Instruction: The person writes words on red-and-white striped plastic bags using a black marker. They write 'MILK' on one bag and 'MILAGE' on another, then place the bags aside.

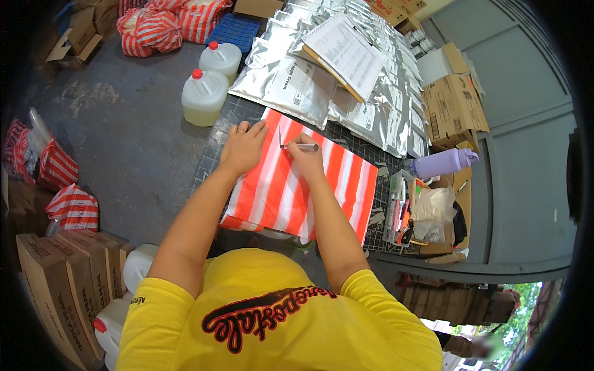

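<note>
A red-and-white striped plastic bag [339, 195] lies flat on the dark table with a grid pattern. My left hand [244, 148] rests on the bag's upper left edge, fingers stretched out and lying flat. In my right hand [305, 162] is a marker pen [308, 148], gripped between the fingers with its tip pointing left, at the bag's surface. A dark thin stroke shows on the bag just above the tip. Beyond the bag lie many silver foil pouches [272, 71], and a clipboard with printed sheets [346, 52] sits on top of them.
A box of pens and tools [401, 210] and a purple bottle [440, 162] stand at the table's right side. Two jugs with red caps [205, 99] stand left of the table. Cardboard boxes [59, 290] are stacked at lower left; striped bags [151, 31] lie at far left.
</note>
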Demonstrator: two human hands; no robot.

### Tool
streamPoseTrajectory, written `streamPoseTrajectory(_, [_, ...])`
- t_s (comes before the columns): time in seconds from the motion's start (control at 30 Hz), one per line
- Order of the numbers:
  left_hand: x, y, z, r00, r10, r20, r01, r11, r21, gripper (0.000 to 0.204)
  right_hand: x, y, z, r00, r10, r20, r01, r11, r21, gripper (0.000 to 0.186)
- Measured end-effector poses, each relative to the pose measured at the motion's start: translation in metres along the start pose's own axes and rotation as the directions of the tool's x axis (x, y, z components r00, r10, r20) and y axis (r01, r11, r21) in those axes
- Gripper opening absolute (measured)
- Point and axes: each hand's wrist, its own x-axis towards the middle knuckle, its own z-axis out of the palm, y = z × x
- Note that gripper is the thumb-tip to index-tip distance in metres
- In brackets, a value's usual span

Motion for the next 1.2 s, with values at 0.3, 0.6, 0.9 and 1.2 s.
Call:
streamPoseTrajectory(0.3, [0.0, 0.001, -0.001, 1.0, -0.003, 0.0, 0.003, 1.0, -0.011, 0.048, -0.046, 0.0, -0.006, 0.999, -0.04, 0.017, 0.041, 0.995, -0.088, 0.016])
streamPoseTrajectory(0.6, [0.001, 0.001, -0.001, 1.0, -0.006, 0.008, 0.006, 1.0, -0.011, 0.047, -0.078, 0.004, -0.011, 0.997, 0.0, 0.071, 0.007, 0.995, -0.097, 0.014])
streamPoseTrajectory(0.9, [0.001, -0.001, -0.001, 1.0, 0.004, 0.017, -0.004, 1.0, -0.004, 0.047, -0.053, 0.012, -0.016, 0.999, 0.017, 0.027, -0.016, 0.999, -0.041, 0.013])
streamPoseTrajectory(1.2, [0.001, 0.0, -0.001, 0.999, 0.0, 0.046, -0.001, 1.0, 0.018, 0.049, 0.004, 0.011, -0.028, 0.991, -0.042, -0.129, 0.04, 0.999, -0.019, 0.012])
